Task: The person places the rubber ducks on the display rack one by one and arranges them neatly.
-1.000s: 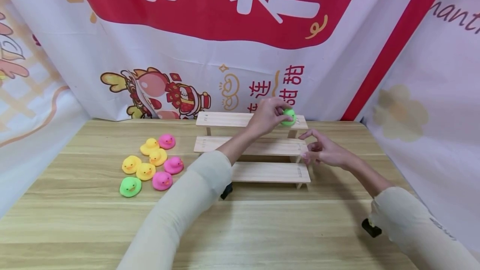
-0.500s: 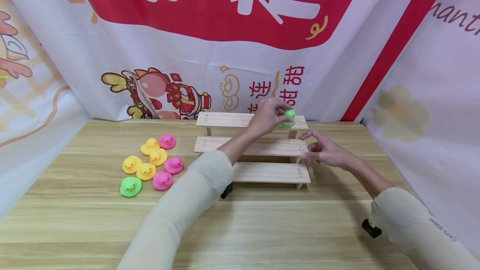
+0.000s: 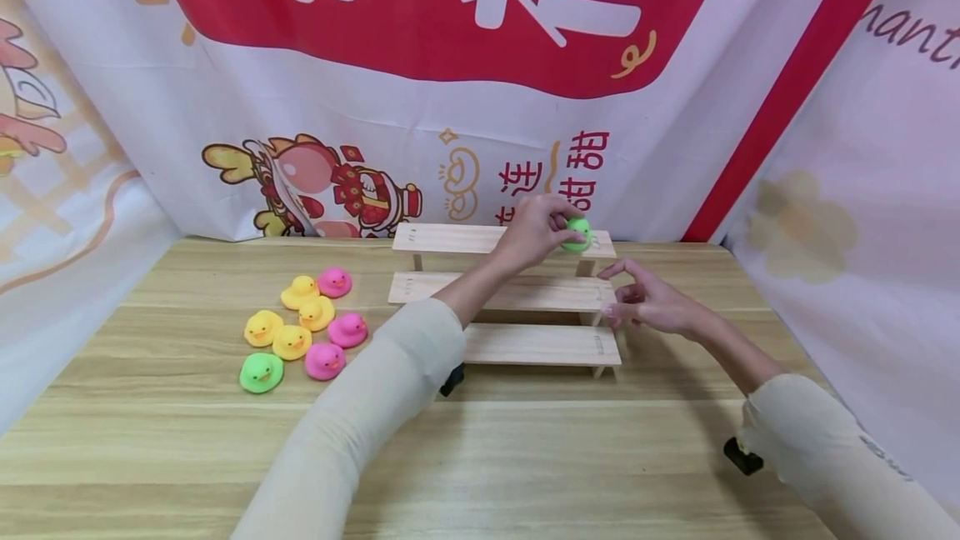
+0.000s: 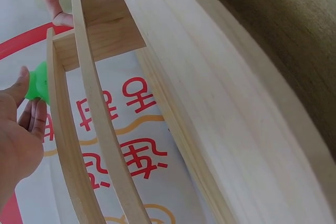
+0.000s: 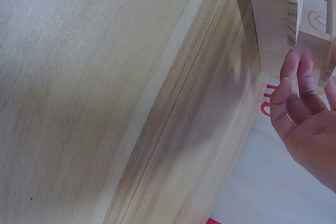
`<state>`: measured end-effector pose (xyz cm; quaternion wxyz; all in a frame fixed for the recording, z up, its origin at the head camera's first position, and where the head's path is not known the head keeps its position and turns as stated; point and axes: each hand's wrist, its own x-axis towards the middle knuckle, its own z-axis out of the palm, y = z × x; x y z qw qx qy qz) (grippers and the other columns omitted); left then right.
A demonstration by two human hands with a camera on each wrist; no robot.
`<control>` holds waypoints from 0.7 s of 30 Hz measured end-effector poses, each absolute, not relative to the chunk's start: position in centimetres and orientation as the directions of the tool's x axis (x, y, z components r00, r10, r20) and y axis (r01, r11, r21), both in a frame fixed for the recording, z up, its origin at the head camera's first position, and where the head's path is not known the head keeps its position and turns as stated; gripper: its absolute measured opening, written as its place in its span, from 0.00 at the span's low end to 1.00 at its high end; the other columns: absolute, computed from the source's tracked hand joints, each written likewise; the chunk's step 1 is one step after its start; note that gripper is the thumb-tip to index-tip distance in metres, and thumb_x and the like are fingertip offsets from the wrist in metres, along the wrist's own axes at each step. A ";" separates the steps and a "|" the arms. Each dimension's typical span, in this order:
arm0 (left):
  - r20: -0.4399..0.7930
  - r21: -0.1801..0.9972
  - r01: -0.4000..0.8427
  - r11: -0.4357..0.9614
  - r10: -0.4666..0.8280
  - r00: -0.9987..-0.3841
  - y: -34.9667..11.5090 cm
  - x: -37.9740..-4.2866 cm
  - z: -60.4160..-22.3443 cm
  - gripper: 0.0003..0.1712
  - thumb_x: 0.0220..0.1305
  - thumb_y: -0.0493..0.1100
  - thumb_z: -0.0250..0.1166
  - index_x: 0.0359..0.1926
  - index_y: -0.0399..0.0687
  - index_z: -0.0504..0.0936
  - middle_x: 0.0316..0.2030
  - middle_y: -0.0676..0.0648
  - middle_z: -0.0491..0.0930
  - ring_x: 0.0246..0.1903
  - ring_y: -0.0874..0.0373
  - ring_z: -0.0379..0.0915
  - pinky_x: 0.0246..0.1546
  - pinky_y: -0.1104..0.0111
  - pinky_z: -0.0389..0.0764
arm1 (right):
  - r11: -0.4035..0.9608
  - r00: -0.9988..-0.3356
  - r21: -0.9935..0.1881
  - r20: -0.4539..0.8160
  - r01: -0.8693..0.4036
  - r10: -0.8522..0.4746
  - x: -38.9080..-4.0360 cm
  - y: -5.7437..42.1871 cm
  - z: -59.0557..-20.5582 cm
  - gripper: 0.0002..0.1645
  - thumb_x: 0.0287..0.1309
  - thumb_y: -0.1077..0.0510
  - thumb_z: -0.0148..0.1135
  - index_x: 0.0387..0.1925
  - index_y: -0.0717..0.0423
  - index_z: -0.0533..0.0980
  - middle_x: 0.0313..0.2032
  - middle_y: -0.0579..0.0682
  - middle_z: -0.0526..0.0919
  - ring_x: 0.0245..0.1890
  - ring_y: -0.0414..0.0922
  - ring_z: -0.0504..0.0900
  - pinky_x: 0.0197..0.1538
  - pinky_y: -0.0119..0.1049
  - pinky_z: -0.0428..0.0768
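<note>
The left hand pinches a green duck between thumb and fingers, the duck sitting at the fingertips, on the hand's right side. It stands at the right end of the top tier of a wooden stand; the left wrist view shows it against the board, but whether its weight rests there cannot be determined. The right hand, loosely bent with fingers parted, is at the right end of the middle tier, below and to the right of the held duck; any pressure on the wood cannot be determined. Left of the stand, four yellow ducks, three pink ducks and a second green duck lie grouped on the table.
</note>
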<state>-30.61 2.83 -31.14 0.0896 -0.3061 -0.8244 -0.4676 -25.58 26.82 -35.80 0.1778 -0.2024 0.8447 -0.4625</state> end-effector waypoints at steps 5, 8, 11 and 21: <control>0.432 0.721 0.585 0.370 0.420 -0.798 2.8 -30.6 -31.2 0.18 0.58 0.36 0.77 0.49 0.34 0.87 0.44 0.40 0.87 0.38 0.53 0.82 0.39 0.78 0.83 | 0.487 -0.854 -0.857 -0.118 -0.170 -0.506 -25.6 26.8 -35.8 0.31 0.70 0.66 0.61 0.65 0.66 0.57 0.29 0.64 0.82 0.33 0.54 0.83 0.29 0.37 0.78; 0.427 0.725 0.581 0.369 0.421 -0.800 2.8 -30.6 -31.2 0.19 0.58 0.36 0.77 0.49 0.34 0.87 0.44 0.40 0.87 0.39 0.53 0.82 0.39 0.78 0.83 | 0.486 -0.855 -0.858 -0.120 -0.167 -0.505 -25.5 26.7 -35.7 0.30 0.70 0.66 0.61 0.65 0.66 0.57 0.30 0.63 0.82 0.33 0.54 0.84 0.29 0.37 0.78; 0.423 0.718 0.582 0.382 0.424 -0.800 2.7 -30.7 -31.2 0.19 0.58 0.37 0.77 0.50 0.35 0.87 0.45 0.41 0.86 0.40 0.54 0.82 0.40 0.77 0.82 | 0.484 -0.853 -0.859 -0.120 -0.168 -0.508 -25.5 26.7 -35.7 0.30 0.70 0.67 0.60 0.65 0.65 0.57 0.31 0.62 0.83 0.33 0.53 0.84 0.29 0.37 0.79; 0.420 0.707 0.590 0.389 0.440 -0.793 1.8 -30.6 -30.8 0.24 0.58 0.39 0.78 0.56 0.40 0.86 0.47 0.43 0.85 0.42 0.55 0.80 0.41 0.75 0.81 | 0.517 -0.857 -0.839 -0.132 -0.172 -0.498 -25.6 26.7 -35.6 0.31 0.70 0.65 0.62 0.65 0.65 0.57 0.29 0.63 0.81 0.32 0.54 0.82 0.29 0.37 0.78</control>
